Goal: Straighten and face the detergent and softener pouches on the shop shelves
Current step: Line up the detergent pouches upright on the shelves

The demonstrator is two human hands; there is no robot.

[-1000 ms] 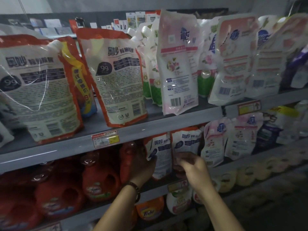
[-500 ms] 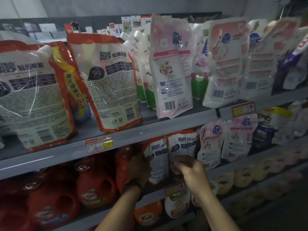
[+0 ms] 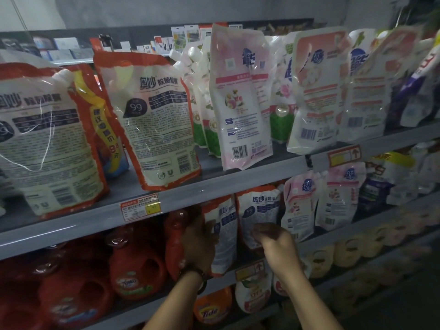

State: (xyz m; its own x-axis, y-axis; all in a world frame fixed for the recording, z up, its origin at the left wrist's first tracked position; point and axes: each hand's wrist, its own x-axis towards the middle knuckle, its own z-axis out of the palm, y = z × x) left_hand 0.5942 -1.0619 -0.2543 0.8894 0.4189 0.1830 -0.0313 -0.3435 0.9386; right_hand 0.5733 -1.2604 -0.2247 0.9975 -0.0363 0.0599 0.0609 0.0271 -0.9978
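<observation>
Two small red-and-white detergent pouches stand side by side on the middle shelf (image 3: 214, 186). My left hand (image 3: 198, 244) grips the left edge of the left pouch (image 3: 225, 232), which is turned edge-on. My right hand (image 3: 277, 244) pinches the lower front of the right pouch (image 3: 258, 210), which shows its printed back. Pink softener pouches (image 3: 302, 206) stand just right of them. On the upper shelf large red-and-white pouches (image 3: 157, 125) and pink ones (image 3: 240, 106) lean with their backs outward.
Red detergent bottles (image 3: 135, 265) fill the middle shelf left of my hands. An orange Tide bottle (image 3: 212, 308) and a white pouch (image 3: 252, 294) sit below. Price tags (image 3: 140, 207) hang on the shelf edges. Purple packs (image 3: 373, 194) stand at the right.
The view has shifted slightly. Both hands stay on the two small pouches; my left hand has slid a little higher along the left pouch's edge.
</observation>
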